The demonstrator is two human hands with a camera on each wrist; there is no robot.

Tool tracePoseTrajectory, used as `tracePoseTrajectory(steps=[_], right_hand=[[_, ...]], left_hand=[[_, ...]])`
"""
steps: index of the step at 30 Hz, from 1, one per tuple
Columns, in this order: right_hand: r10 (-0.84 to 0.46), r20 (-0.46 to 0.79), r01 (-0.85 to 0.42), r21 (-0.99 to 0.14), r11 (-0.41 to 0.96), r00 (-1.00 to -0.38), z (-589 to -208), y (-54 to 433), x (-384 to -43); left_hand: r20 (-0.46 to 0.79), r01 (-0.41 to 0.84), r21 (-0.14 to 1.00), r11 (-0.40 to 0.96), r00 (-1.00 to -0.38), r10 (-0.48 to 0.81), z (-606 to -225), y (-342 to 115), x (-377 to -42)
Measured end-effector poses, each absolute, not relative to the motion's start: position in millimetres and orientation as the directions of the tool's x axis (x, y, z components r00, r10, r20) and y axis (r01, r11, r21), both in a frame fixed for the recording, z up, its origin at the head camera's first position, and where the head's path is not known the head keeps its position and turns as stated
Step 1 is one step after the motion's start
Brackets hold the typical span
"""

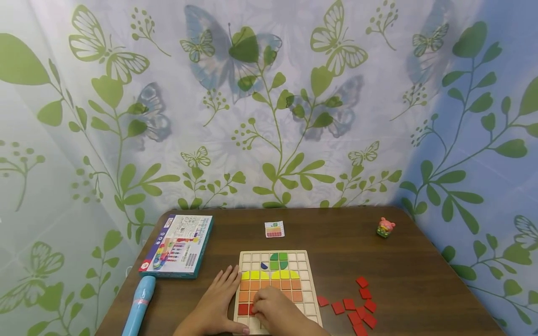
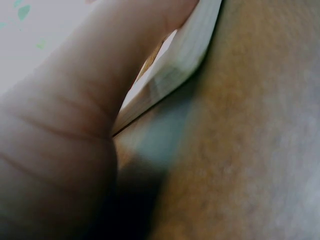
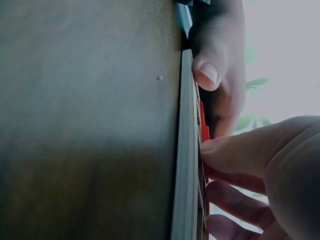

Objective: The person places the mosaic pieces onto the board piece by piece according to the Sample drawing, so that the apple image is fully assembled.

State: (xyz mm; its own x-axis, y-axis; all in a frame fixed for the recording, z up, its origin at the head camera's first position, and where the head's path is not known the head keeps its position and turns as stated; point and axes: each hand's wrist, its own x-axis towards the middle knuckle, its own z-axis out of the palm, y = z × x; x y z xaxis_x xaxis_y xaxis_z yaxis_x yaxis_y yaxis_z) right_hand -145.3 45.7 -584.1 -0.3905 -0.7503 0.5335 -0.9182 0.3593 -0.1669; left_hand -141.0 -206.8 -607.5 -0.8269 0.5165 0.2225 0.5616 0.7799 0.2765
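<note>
A wooden grid board lies at the table's near middle. Rows of yellow and orange tiles cross it, with green pieces and a small dark blue piece above them. My left hand rests along the board's left edge, fingers extended, thumb over the near-left corner. My right hand is over the lower rows and pinches a red tile at the board, beside another red square in its cell. The right hand covers part of the lower rows.
Several loose red tiles lie right of the board. Behind it is a small pattern card. A game box and a light blue microphone-like toy are at left, a pink figurine at back right.
</note>
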Motion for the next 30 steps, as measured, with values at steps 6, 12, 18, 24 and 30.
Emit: tracePoseTrajectory(steps=[6, 12, 18, 24, 30], right_hand=[[-0.74, 0.539, -0.911, -0.154, 0.384, -0.403, -585, 46, -145], [-0.714, 0.555, -0.902, -0.21, 0.377, -0.427, -586, 52, -145], [-0.58, 0.618, -0.843, -0.314, 0.436, -0.53, -579, 85, -154], [-0.356, 0.463, -0.567, -0.475, 0.674, -0.811, -572, 146, -171], [-0.165, 0.198, -0.242, -0.474, 0.847, -0.966, -565, 208, -179]], left_hand=[[0.239, 0.566, 0.266, 0.78, -0.823, 0.516, -608, -208, -141], [0.242, 0.568, 0.271, 0.777, -0.822, 0.516, -610, -208, -141], [0.224, 0.567, 0.265, 0.78, -0.823, 0.522, -610, -207, -142], [0.194, 0.559, 0.278, 0.781, -0.829, 0.524, -609, -207, -143], [0.169, 0.545, 0.285, 0.789, -0.839, 0.518, -608, -207, -143]])
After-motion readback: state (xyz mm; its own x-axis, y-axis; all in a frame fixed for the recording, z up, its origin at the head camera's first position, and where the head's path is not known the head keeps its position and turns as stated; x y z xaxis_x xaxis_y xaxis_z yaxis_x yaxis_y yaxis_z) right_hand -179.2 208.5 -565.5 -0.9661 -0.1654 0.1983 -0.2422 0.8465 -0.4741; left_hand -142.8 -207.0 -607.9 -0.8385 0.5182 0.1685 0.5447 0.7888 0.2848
